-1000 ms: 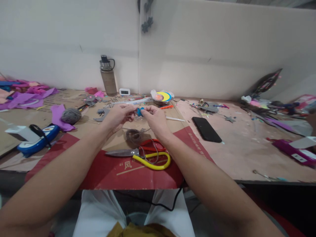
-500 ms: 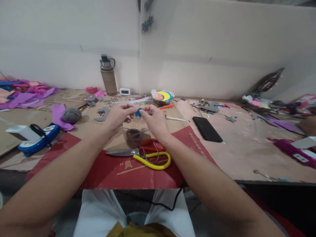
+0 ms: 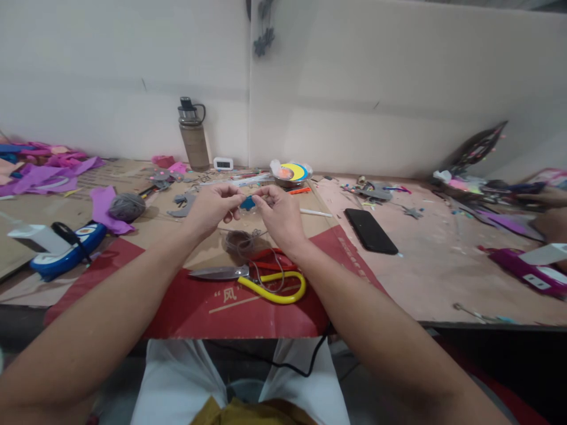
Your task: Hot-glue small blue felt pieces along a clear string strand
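Note:
Between my two hands, above the cardboard, is a small blue felt-like piece (image 3: pixel 248 203), partly covered by fingertips. My left hand (image 3: pixel 215 206) pinches its left side with thumb and forefinger. On the other side, my right hand (image 3: pixel 275 209) grips it the same way. Just below the hands lies a small grey-brown ball of yarn (image 3: pixel 238 241), its loose strand looping down over the scissors (image 3: pixel 272 287). These have one yellow and one red handle, and their blades point left on the red cardboard (image 3: pixel 186 313).
A black phone (image 3: pixel 371 231) lies to the right, a blue power strip (image 3: pixel 68 252) to the left beside a grey yarn ball (image 3: pixel 126 207). At the back stand a bottle (image 3: pixel 194 139), a small clock (image 3: pixel 223 163) and a metal bowl (image 3: pixel 282 173). Another person's hand (image 3: pixel 551 224) is at far right.
My fingers have shifted slightly on the blue piece, and more of it shows between them. At far right, more of the other person's hands has come into view.

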